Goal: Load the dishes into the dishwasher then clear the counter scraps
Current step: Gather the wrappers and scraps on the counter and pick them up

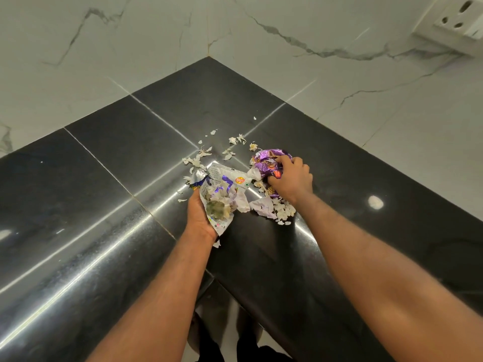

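Purple foil wrapper [266, 159], crumpled into a ball, is clutched by the right hand [292, 178]. The curled fingers are partly buried in it, and its print is too creased to be read. A white crisp packet [224, 184] is gripped from below by the left hand [200, 215], whose fingers are hidden under the film. Greenish scraps [217, 207] are heaped on the packet. Pale papery peelings [203, 152] are scattered around both wrappers on the glossy black stone desk [104, 192]. A white wall socket [460, 22] is cut off at the upper right.

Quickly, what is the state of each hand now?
Left hand: holds the white chip packet.
Right hand: grips the crumpled purple wrapper.
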